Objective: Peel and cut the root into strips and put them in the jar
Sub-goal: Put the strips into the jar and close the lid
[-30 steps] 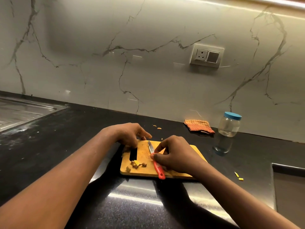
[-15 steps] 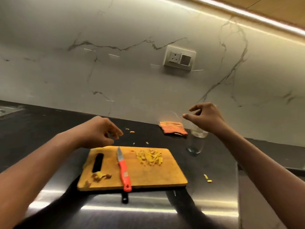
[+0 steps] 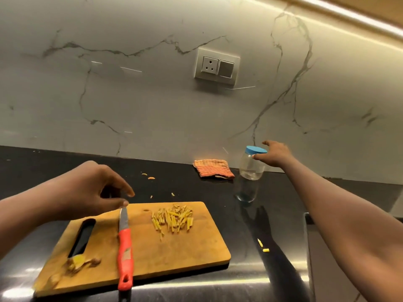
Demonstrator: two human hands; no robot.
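A pile of yellow root strips [image 3: 173,217] lies on the back right of the wooden cutting board [image 3: 185,247]. The red-handled knife [image 3: 124,243] lies on the board, blade pointing away from me. The clear jar [image 3: 250,168] with its blue lid [image 3: 256,149] on stands on the black counter behind the board's right corner. My right hand [image 3: 274,154] is stretched out to the jar, thumb touching its shoulder just under the lid, fingers spread behind it. My left hand [image 3: 87,188] hovers over the board's back left with loosely curled fingers and holds nothing.
Peel scraps [image 3: 80,262] sit at the board's front left corner. Two yellow pieces [image 3: 262,246] lie on the counter right of the board, small orange bits [image 3: 148,176] behind it. A folded orange cloth [image 3: 213,168] lies by the marble wall, left of the jar.
My right hand let go of the knife, which now lies on the board, and reached out to the jar. My left hand lifted off the board. The view swung right.
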